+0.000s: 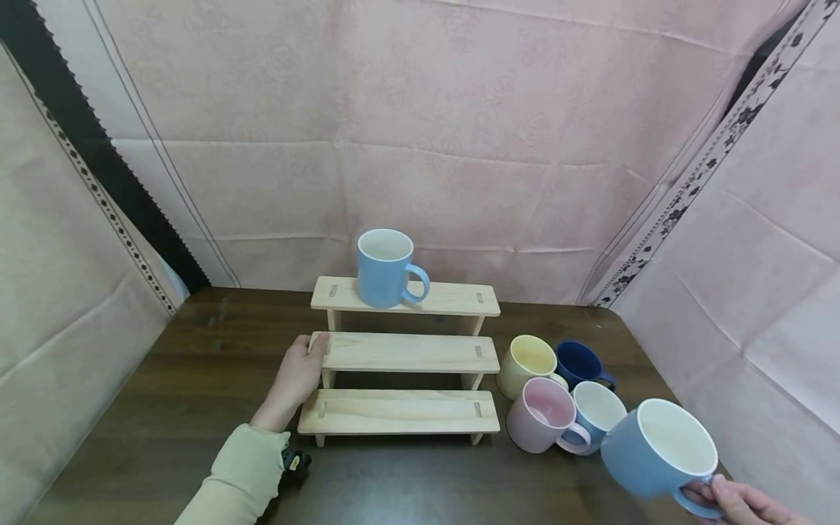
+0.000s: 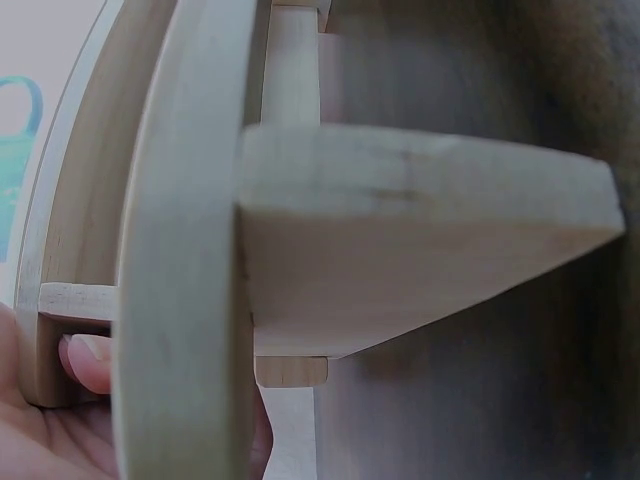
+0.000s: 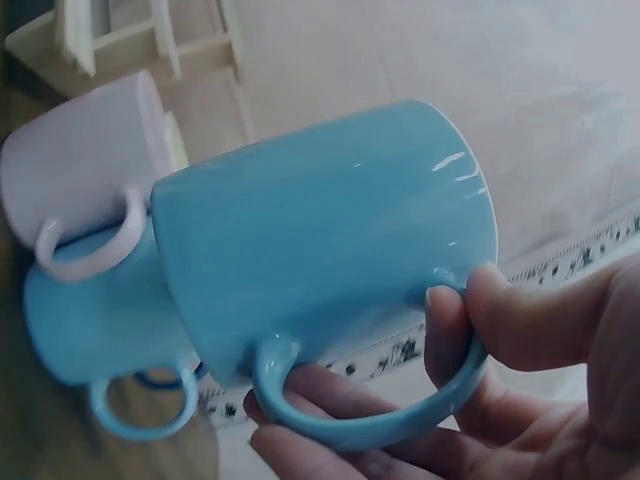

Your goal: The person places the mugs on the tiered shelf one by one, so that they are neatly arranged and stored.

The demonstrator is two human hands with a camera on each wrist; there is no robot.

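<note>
A three-step wooden display stand (image 1: 407,352) stands on the table, its steps rising toward the back. My left hand (image 1: 295,379) grips the left end of the middle step; in the left wrist view, fingertips (image 2: 92,362) curl under the wood. On the top step, a light blue mug (image 1: 379,278) sits upright, handle to the right. At the lower right, my right hand (image 1: 741,503) holds another light blue mug (image 1: 631,458) by its handle. That mug is raised and tilted. The right wrist view shows thumb and fingers (image 3: 530,320) around the handle.
Right of the stand are a yellow mug (image 1: 515,375), a dark blue mug (image 1: 573,364), a pink mug (image 1: 527,423) and a light blue mug (image 1: 599,415), grouped closely. Pale cloth (image 1: 459,146) hangs behind and beside the brown wooden table (image 1: 394,481).
</note>
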